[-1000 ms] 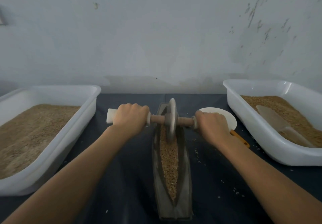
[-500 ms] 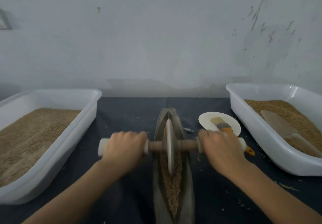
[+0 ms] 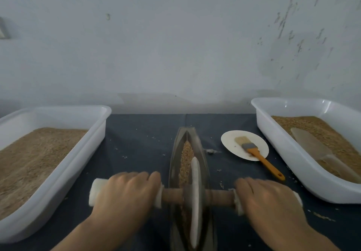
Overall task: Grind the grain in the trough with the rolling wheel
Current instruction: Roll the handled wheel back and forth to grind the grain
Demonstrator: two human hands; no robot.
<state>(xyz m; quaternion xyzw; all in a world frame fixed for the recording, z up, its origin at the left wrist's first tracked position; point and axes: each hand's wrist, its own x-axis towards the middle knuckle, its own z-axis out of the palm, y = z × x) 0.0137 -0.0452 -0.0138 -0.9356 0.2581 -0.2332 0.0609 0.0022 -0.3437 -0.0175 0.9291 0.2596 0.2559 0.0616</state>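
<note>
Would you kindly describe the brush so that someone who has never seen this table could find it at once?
Start at the white tub of grain on the right, which has a clear scoop lying in it. Just left of that tub, a small white plate sits on the dark table. The brush lies across it, pale bristles on the plate, its handle the only orange thing here.

I see a dim, flat, bluish picture with no strong shadows. Both my left hand (image 3: 125, 194) and right hand (image 3: 267, 202) smear with motion blur, as does the wheel (image 3: 195, 202) between them. A small glint sits on the tub (image 3: 304, 161) beyond my right hand. The edges bow outward.
</note>
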